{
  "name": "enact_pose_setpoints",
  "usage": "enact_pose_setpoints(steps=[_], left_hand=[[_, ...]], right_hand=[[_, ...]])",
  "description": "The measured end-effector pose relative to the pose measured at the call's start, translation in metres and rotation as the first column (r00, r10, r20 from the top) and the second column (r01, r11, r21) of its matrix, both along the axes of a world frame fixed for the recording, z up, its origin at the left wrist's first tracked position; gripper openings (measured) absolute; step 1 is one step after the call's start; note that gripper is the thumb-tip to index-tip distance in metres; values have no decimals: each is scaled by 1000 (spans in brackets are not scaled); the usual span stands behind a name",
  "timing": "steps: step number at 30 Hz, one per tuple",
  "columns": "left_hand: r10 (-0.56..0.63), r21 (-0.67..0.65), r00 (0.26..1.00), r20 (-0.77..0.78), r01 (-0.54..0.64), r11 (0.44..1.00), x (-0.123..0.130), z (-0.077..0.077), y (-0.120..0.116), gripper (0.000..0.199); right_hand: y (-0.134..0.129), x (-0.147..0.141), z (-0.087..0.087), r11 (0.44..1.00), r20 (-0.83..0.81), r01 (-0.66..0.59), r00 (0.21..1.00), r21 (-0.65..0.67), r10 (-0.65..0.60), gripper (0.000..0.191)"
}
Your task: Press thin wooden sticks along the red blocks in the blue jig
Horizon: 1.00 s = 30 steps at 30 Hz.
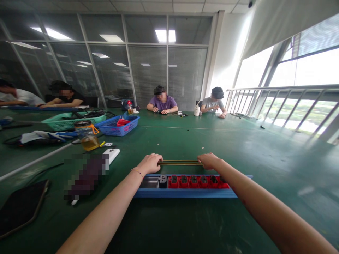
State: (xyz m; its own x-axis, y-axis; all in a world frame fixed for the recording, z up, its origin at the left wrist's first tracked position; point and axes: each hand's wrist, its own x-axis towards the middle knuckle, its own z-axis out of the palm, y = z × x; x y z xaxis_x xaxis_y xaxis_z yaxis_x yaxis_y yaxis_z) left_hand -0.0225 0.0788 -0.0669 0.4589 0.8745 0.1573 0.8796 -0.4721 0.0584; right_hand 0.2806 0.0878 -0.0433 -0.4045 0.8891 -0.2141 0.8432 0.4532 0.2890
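Thin golden strips (182, 164) run level from side to side, just beyond a long blue tray (185, 193) on the green counter (182, 225); whether they are rods or cords, I cannot tell. At their 9 o'clock end the left hand (151, 163) has its grip curled closed on them; at the 3 o'clock end the right hand (209, 161) likewise holds them in a narrow grip.

At 6 o'clock from the strips, the tray carries a row of red holders (194, 182) with dark pieces in them, the last partly behind the right forearm. Next to the row, on its 9 o'clock side, stand a grey and black piece (162, 181) and then a metallic section (150, 182).

Farther out at 9 o'clock lies a white device (114, 153) beside a blurred dark item (90, 176), with a dark flat device (23, 204) well apart between 8 and 9. Between 9 and 10 are a jar (89, 139) of amber liquid with an orange strap and a green basket (59, 122); a blue basket (116, 129) holding a red container (123, 122) sits at 10.

Across the counter, a person in purple (165, 104) is between 11 and 12, a white bottle (196, 111) between 12 and 1, and a person in grey (209, 103) at 1.
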Motion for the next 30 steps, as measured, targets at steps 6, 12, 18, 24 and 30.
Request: enact_pose_setpoints(steps=[6, 12, 18, 24, 30], left_hand=[[-5, 60, 1000, -26, 6, 998, 2, -2, 3, 22], [-30, 28, 999, -28, 31, 999, 5, -6, 13, 39], [4, -31, 1000, -10, -5, 999, 4, -8, 15, 27], [-26, -51, 1000, -7, 25, 998, 3, -5, 13, 21], [20, -36, 996, 92, -16, 999, 2, 10, 4, 11]], right_hand=[[5, 8, -5, 999, -54, -27, 998, 42, 30, 47], [18, -1, -7, 999, -58, -21, 998, -31, 19, 64], [24, 4, -9, 996, -56, 7, 998, -85, -11, 39], [12, 8, -4, 993, -75, -12, 997, -117, 3, 30], [-17, 22, 17, 998, -188, -33, 981, 52, 42, 29]])
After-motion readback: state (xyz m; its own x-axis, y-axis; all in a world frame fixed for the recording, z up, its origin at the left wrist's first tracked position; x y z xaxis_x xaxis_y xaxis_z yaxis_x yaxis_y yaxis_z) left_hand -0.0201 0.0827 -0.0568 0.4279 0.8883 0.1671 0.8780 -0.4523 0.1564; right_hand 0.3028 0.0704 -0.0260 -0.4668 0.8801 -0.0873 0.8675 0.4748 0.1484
